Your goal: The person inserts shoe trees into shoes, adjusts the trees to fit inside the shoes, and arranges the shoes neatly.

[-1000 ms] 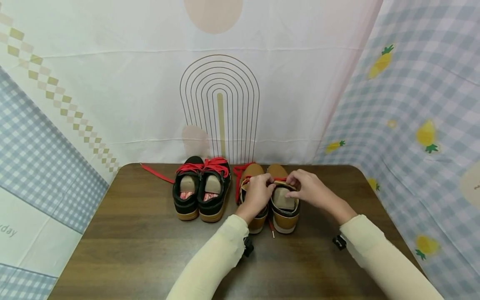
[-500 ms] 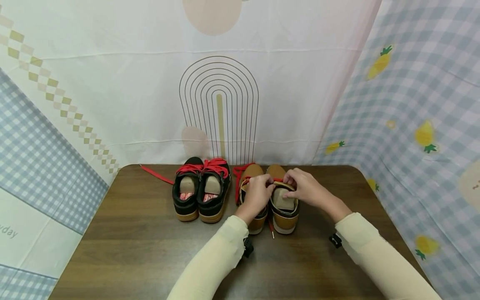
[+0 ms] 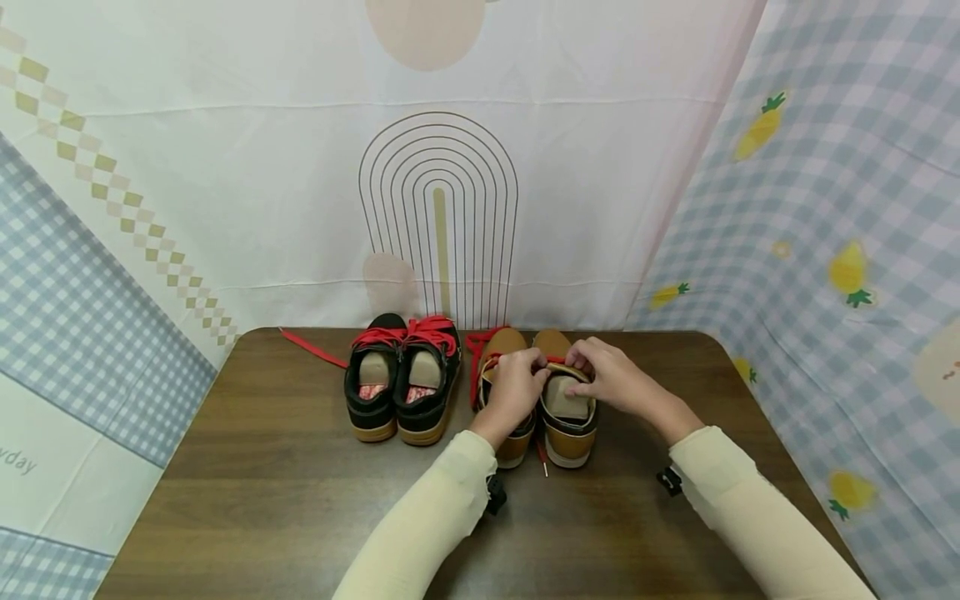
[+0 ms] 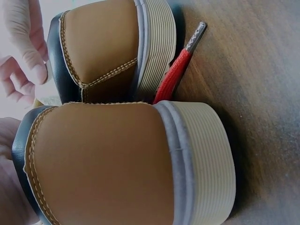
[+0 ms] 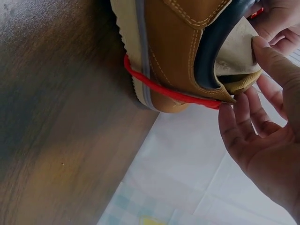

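Two brown lace-up shoes stand side by side, heels towards me. My left hand (image 3: 516,383) reaches across the left brown shoe (image 3: 513,452) and pinches the inner front edge of the right brown shoe's opening (image 3: 570,442). Opposite it, my right hand (image 3: 618,379) grips the other front edge, its thumb inside by the beige insert (image 5: 239,49) and its fingertips at the tongue and eyelet flap. A red lace (image 5: 164,90) runs along that shoe's outer side up to these fingers. In the left wrist view, a red lace end (image 4: 174,77) lies between the heels.
Black shoes (image 3: 423,417) with red laces stand to the left, their loose lace (image 3: 313,347) stretched over the brown wooden table (image 3: 300,508). Behind the table's far edge hangs a white patterned cloth (image 3: 585,208); a checked cloth (image 3: 810,275) hangs on the right.
My right hand has shifted slightly left and inward at the brown shoe's opening, then held still. The left hand and the shoes have stayed in place.
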A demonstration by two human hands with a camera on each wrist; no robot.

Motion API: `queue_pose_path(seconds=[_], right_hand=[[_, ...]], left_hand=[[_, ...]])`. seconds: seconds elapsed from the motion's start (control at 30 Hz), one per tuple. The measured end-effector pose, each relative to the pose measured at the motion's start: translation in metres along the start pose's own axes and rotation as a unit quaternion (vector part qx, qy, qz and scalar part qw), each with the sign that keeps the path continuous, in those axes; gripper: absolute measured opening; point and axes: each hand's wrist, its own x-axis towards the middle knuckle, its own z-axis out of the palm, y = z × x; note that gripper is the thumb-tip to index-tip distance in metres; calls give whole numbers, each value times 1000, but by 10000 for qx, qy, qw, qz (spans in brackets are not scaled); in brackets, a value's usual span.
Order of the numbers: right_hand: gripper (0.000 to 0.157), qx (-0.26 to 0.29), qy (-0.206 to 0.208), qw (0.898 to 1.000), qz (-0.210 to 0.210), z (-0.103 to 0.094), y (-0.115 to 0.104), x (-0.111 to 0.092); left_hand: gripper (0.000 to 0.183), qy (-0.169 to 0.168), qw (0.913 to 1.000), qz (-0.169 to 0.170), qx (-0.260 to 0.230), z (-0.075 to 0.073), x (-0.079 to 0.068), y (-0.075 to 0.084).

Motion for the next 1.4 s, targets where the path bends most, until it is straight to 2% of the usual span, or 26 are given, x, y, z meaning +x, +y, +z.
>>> queue_pose_path(seconds=[0.43, 0.63, 1.1, 1.4], right_hand=[[39, -115, 3, 9999, -62, 1, -1, 4], [41, -340, 6, 9994, -91, 3, -2, 5], [38, -513, -4, 9986, -108, 8, -1, 4], [38, -677, 39, 9977, 4, 8, -9, 7]], left_hand=[[4, 46, 9999, 81, 115, -1, 1, 0], [5, 30, 9999, 110, 101, -1, 1, 0], [6, -60, 10000, 4, 19, 1, 0, -1], [7, -80, 10000, -35, 36, 0, 0, 0]])
